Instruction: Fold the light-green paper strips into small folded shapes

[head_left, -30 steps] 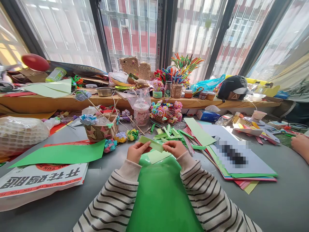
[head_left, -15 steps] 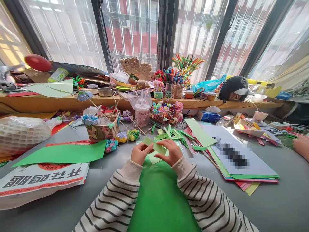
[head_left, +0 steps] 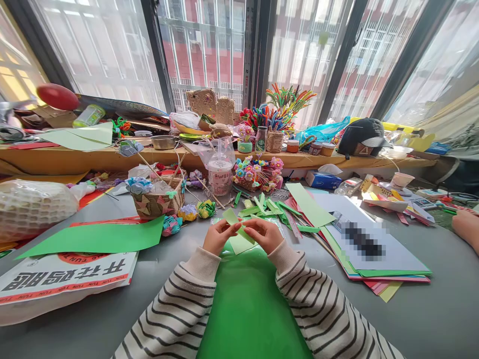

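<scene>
Between my hands is a small piece of light green paper (head_left: 231,216), held above the near part of the table. My left hand (head_left: 220,236) pinches it between thumb and fingers. My right hand (head_left: 265,234) has its thumb and fingertips closed on the paper's right side, close to the left fingertips. Part of the paper is hidden behind the fingers. Under the hands lies another light green paper piece (head_left: 241,244), on top of a dark green sheet (head_left: 254,304). Green paper strips (head_left: 267,205) are heaped just beyond.
A basket with paper flowers (head_left: 159,203) and a lidded cup (head_left: 220,177) stand beyond my left hand. A paper stack (head_left: 389,249) is at right, a green sheet (head_left: 97,237) at left. Another person's hand (head_left: 466,224) shows at the right edge.
My right hand's fingers have closed in on the paper and moved nearer to the left fingertips. The held paper now shows less between the hands.
</scene>
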A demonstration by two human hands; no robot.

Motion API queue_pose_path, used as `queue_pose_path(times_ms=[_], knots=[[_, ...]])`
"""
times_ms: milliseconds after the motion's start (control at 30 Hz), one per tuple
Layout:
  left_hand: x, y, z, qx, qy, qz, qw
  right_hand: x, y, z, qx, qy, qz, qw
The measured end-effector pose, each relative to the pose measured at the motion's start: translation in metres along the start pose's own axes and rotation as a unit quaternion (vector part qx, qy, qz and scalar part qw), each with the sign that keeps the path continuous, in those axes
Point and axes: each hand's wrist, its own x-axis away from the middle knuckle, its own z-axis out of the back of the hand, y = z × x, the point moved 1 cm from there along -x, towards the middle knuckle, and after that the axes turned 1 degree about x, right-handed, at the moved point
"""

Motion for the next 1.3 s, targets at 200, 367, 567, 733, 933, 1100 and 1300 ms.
queue_pose_path(times_ms=[200,367,567,733,933,1100,1300], knots=[[-0.001,-0.002,0.001,0.036,0.012,0.018,0.999,-0.002,0.006,0.002,-0.030,0.041,-0.038,0.998],[-0.004,-0.006,0.004,0.037,0.041,0.032,0.998,-0.003,0.005,0.001,-0.034,0.026,-0.056,0.997],[0.002,-0.007,-0.002,-0.039,-0.047,0.027,0.998,-0.002,0.003,0.002,0.011,0.065,-0.045,0.997],[0.004,-0.009,-0.005,-0.077,-0.095,0.032,0.992,-0.003,0.009,0.004,0.020,0.118,-0.040,0.992],[-0.002,-0.013,0.000,-0.042,-0.039,0.015,0.998,-0.002,0.006,0.003,0.018,0.082,-0.044,0.996],[-0.002,-0.012,0.001,-0.033,-0.028,0.041,0.998,-0.002,0.010,0.001,0.058,0.119,-0.047,0.990],[-0.001,-0.011,0.001,-0.020,-0.026,0.061,0.998,0.000,0.004,0.000,0.109,0.144,-0.011,0.984]])
